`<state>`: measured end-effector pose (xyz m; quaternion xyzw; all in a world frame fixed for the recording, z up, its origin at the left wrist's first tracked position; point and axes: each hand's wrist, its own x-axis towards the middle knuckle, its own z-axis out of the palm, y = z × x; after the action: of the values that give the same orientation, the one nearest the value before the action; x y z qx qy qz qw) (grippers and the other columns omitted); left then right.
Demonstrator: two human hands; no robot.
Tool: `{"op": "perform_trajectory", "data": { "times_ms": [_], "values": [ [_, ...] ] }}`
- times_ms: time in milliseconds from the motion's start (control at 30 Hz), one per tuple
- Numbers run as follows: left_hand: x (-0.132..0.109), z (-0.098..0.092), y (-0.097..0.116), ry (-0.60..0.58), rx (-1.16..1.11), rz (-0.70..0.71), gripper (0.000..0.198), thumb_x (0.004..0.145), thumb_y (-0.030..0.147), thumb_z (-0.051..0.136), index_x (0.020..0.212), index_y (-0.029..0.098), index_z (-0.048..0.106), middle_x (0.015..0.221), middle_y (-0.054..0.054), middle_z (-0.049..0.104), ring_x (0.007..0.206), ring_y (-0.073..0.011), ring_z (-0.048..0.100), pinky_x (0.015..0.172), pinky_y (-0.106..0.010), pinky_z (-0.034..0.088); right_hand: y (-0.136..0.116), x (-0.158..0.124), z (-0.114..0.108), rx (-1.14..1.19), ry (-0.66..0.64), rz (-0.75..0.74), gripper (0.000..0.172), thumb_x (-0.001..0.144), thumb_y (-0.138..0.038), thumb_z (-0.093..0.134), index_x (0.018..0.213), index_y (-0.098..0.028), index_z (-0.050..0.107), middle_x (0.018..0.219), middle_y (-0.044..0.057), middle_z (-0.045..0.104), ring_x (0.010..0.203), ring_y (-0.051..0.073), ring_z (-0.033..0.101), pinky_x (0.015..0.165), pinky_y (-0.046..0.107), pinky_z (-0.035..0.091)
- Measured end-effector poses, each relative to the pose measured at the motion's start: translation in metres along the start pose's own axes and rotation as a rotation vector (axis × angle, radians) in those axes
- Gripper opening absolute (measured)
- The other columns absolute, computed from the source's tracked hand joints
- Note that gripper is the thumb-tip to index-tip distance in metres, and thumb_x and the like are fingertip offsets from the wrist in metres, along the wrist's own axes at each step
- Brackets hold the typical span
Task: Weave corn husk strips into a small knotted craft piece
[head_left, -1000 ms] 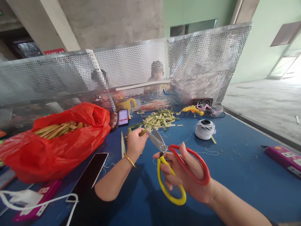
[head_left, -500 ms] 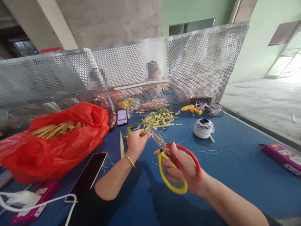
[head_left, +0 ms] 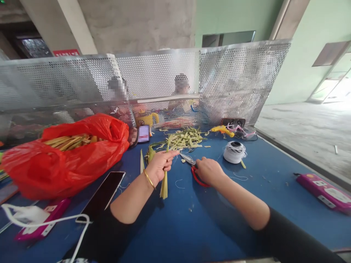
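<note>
Your left hand has its fingers curled closed around the leaf bundle, except the index finger, which reaches out straight to the right of it; your right hand grips the scissors, blades seemingly almost together. The bundle's long axis runs away from you, splayed end nearest; the blades lie to its right, pointing across toward it. Your left hand is the nearer one. Beyond the bundle on the bench is a heap of trimmings; right of it, a white spool.
</note>
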<state>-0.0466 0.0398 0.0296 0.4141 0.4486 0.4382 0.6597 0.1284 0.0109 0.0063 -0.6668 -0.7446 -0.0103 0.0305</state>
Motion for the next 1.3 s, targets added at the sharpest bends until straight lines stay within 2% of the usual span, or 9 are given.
{"op": "perform_trajectory", "data": {
  "times_ms": [133,233,333,500,633,767,967,1133,1300],
  "values": [
    [-0.009,0.005,-0.004,0.022,-0.040,0.021,0.035,0.053,0.026,0.079,0.052,0.017,0.045,0.039,0.012,0.029,0.033,0.0000,0.019,0.035,-0.017,0.010,-0.012,0.007,-0.013,0.542,0.039,-0.060,0.029,0.090,-0.035,0.047,0.079,-0.016,0.067,0.081,0.009,0.065,0.075,0.018,0.062,0.062,0.027,0.043],
    [-0.013,0.007,-0.012,0.058,-0.053,0.014,0.036,0.055,0.031,0.080,0.055,0.017,0.046,0.039,0.012,0.029,0.033,-0.0005,0.018,0.035,-0.017,0.010,-0.027,0.012,-0.013,1.224,-0.165,-0.062,0.042,0.078,-0.056,0.056,0.072,-0.015,0.063,0.058,-0.001,0.051,0.050,0.010,0.048,0.048,0.023,0.037],
    [-0.013,0.005,-0.021,0.081,-0.090,0.004,0.035,0.057,0.032,0.080,0.056,0.016,0.049,0.040,0.012,0.030,0.033,-0.0004,0.019,0.034,-0.017,0.010,-0.038,0.015,-0.001,1.433,-0.240,-0.077,0.044,0.066,-0.058,0.065,0.063,-0.016,0.056,0.050,-0.005,0.042,0.043,0.007,0.038,0.044,0.022,0.033],
    [-0.007,-0.004,-0.028,0.002,-0.269,-0.095,0.024,0.080,0.033,0.065,0.071,0.011,0.061,0.048,0.007,0.042,0.034,-0.0020,0.033,0.034,-0.015,0.023,-0.016,0.026,0.019,0.939,0.163,-0.003,0.031,0.084,-0.039,0.047,0.073,-0.015,0.062,0.053,0.002,0.054,0.051,0.015,0.053,0.052,0.028,0.042],
    [-0.004,-0.008,-0.028,-0.036,-0.400,-0.180,0.028,0.092,0.017,0.042,0.078,0.007,0.064,0.054,-0.001,0.055,0.044,-0.0076,0.053,0.046,-0.019,0.045,0.015,0.028,0.016,0.703,0.409,0.027,0.025,0.080,-0.019,0.053,0.103,-0.013,0.063,0.100,0.019,0.064,0.099,0.031,0.058,0.084,0.044,0.042],
    [-0.005,-0.006,-0.031,-0.033,-0.480,-0.195,0.026,0.093,0.017,0.043,0.084,0.010,0.066,0.068,-0.005,0.067,0.059,-0.0121,0.065,0.059,-0.024,0.052,0.008,0.013,0.005,0.143,0.737,-0.373,0.030,0.085,-0.015,0.052,0.114,-0.018,0.058,0.116,0.015,0.061,0.108,0.029,0.053,0.093,0.045,0.039],
    [-0.008,0.000,-0.036,-0.139,-0.533,-0.263,0.020,0.091,0.017,0.047,0.085,0.010,0.064,0.061,-0.001,0.064,0.049,-0.0081,0.060,0.049,-0.017,0.047,-0.025,-0.003,0.013,-0.023,0.757,-0.930,0.026,0.092,-0.010,0.040,0.105,-0.017,0.062,0.096,0.010,0.067,0.086,0.019,0.060,0.080,0.035,0.045],
    [-0.014,0.005,-0.040,-0.063,-0.276,-0.268,0.041,0.095,0.036,0.036,0.074,0.011,0.061,0.057,-0.005,0.064,0.049,-0.0130,0.061,0.050,-0.023,0.049,-0.019,0.001,0.016,0.569,0.797,-0.577,0.015,0.088,-0.018,0.047,0.094,-0.020,0.061,0.087,0.007,0.067,0.079,0.018,0.062,0.073,0.033,0.048],
    [-0.022,0.008,-0.038,-0.034,-0.142,-0.121,0.017,0.089,0.019,0.047,0.101,0.013,0.057,0.066,-0.007,0.071,0.051,-0.0137,0.064,0.051,-0.022,0.048,-0.010,0.010,0.008,1.176,0.645,-0.130,0.015,0.080,-0.026,0.053,0.093,-0.020,0.056,0.073,0.000,0.062,0.064,0.015,0.060,0.065,0.030,0.050]
  ]
}}
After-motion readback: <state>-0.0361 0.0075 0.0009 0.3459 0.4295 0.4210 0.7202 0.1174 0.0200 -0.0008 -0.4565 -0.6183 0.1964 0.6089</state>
